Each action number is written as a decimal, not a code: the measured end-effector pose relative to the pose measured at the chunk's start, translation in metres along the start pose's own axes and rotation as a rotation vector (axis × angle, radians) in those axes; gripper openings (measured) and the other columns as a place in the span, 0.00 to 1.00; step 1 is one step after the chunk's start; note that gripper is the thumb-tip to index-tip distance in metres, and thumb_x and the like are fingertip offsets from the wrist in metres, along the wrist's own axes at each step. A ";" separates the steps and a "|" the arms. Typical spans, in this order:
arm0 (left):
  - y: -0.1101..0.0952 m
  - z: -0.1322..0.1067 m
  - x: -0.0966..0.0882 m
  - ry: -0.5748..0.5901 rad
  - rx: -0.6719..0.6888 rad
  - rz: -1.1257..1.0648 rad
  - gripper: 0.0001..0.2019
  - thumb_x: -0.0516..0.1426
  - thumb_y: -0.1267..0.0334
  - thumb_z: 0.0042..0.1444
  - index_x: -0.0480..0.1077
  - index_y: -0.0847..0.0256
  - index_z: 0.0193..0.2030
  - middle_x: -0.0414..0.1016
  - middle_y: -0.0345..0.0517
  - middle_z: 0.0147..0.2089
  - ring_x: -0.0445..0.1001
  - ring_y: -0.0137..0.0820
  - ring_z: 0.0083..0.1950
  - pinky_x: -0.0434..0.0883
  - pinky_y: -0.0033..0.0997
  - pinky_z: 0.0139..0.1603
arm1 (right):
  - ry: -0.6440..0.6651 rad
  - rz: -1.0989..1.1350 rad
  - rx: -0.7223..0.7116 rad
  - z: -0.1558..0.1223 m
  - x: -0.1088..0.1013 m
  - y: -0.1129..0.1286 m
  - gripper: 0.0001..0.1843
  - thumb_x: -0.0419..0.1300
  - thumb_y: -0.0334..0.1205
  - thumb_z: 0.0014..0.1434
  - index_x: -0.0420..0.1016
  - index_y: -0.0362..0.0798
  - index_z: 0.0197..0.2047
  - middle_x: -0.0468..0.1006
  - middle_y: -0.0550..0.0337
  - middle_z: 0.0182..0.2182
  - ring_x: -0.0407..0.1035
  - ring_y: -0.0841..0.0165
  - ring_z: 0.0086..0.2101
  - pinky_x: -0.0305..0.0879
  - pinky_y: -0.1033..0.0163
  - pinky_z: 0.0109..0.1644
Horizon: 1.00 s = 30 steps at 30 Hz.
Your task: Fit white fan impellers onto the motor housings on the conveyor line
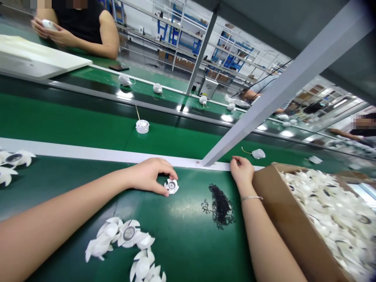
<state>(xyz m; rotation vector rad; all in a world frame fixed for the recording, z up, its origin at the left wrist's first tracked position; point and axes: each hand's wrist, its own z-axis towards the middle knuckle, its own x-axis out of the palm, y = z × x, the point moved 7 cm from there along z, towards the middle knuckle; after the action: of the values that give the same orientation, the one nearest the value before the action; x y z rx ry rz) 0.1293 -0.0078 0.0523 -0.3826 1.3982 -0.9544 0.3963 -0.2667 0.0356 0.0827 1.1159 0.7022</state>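
Observation:
My left hand (151,175) rests on the green bench, its fingers pinched round a small white fan impeller (171,186) that stands on the surface. My right hand (241,171) lies further right near the white strip (88,153) at the bench edge. Its fingers are curled together, and I cannot make out whether they hold anything. Between the two hands lies a heap of tiny black parts (221,205). Several white fan impellers (126,239) lie on the bench near my left forearm.
An open cardboard box (293,231) full of white impellers stands at the right. A slanted metal post (282,90) rises from the bench edge. White round parts (142,126) ride the green conveyor beyond. A person (79,27) across the line handles a white part.

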 end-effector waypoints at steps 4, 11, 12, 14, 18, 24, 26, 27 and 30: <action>-0.001 0.000 -0.001 -0.002 -0.004 -0.005 0.20 0.70 0.55 0.46 0.77 0.54 0.47 0.79 0.42 0.46 0.75 0.34 0.47 0.68 0.31 0.51 | -0.043 -0.092 -0.031 0.019 0.006 0.006 0.22 0.50 0.39 0.56 0.79 0.38 0.46 0.74 0.43 0.44 0.68 0.58 0.43 0.65 0.55 0.48; -0.006 0.000 -0.003 0.000 0.011 0.006 0.21 0.71 0.55 0.46 0.77 0.55 0.47 0.79 0.43 0.45 0.75 0.34 0.46 0.67 0.30 0.51 | -0.006 -0.302 0.075 0.063 0.006 0.001 0.20 0.51 0.33 0.60 0.75 0.41 0.53 0.65 0.36 0.55 0.58 0.49 0.55 0.56 0.44 0.54; -0.007 0.000 -0.003 0.001 0.011 0.006 0.21 0.71 0.55 0.45 0.77 0.56 0.47 0.79 0.43 0.45 0.76 0.34 0.46 0.67 0.30 0.51 | -0.007 -0.325 0.122 0.070 0.004 -0.003 0.21 0.52 0.33 0.61 0.74 0.40 0.54 0.63 0.33 0.56 0.56 0.46 0.57 0.55 0.41 0.55; -0.007 0.000 -0.003 -0.003 0.012 0.006 0.22 0.71 0.56 0.44 0.77 0.56 0.47 0.79 0.43 0.45 0.76 0.34 0.46 0.68 0.30 0.51 | -0.011 -0.357 0.230 0.081 0.000 -0.012 0.21 0.53 0.35 0.62 0.72 0.38 0.57 0.59 0.27 0.59 0.49 0.40 0.61 0.50 0.35 0.56; -0.005 -0.002 -0.002 -0.017 0.023 -0.002 0.23 0.72 0.56 0.43 0.77 0.56 0.47 0.79 0.43 0.45 0.76 0.34 0.46 0.68 0.30 0.50 | 0.016 -0.358 0.402 0.087 0.001 -0.022 0.19 0.52 0.36 0.64 0.73 0.37 0.54 0.60 0.23 0.58 0.49 0.36 0.62 0.48 0.30 0.55; -0.004 -0.003 -0.001 -0.025 0.033 0.008 0.23 0.71 0.56 0.44 0.77 0.56 0.48 0.79 0.43 0.45 0.76 0.35 0.46 0.68 0.30 0.50 | 0.021 -0.252 0.285 0.065 -0.030 0.010 0.21 0.62 0.36 0.54 0.72 0.39 0.52 0.62 0.28 0.55 0.67 0.44 0.50 0.63 0.42 0.49; -0.006 -0.004 -0.002 -0.025 0.021 -0.001 0.26 0.72 0.55 0.43 0.76 0.55 0.50 0.79 0.43 0.45 0.76 0.35 0.47 0.68 0.31 0.51 | 0.003 -0.184 0.207 0.045 -0.054 0.030 0.28 0.66 0.44 0.52 0.69 0.42 0.53 0.65 0.33 0.52 0.70 0.51 0.44 0.66 0.49 0.46; -0.005 -0.004 -0.002 -0.026 0.004 -0.017 0.28 0.72 0.54 0.42 0.76 0.55 0.51 0.79 0.43 0.46 0.75 0.35 0.47 0.68 0.31 0.52 | 0.015 -0.136 0.178 0.031 -0.064 0.042 0.28 0.67 0.50 0.51 0.70 0.45 0.51 0.70 0.39 0.46 0.70 0.54 0.41 0.67 0.51 0.44; -0.001 -0.004 -0.005 -0.051 -0.081 -0.155 0.31 0.71 0.52 0.43 0.74 0.56 0.55 0.79 0.45 0.48 0.75 0.34 0.47 0.69 0.30 0.50 | 0.169 0.393 0.070 -0.024 -0.072 0.092 0.23 0.64 0.59 0.55 0.70 0.51 0.45 0.75 0.55 0.35 0.72 0.60 0.32 0.69 0.55 0.35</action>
<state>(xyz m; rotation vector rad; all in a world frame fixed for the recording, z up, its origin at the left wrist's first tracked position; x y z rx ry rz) 0.1261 -0.0037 0.0553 -0.5790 1.3781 -1.0092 0.3143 -0.2413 0.1184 0.3132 1.3028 1.0341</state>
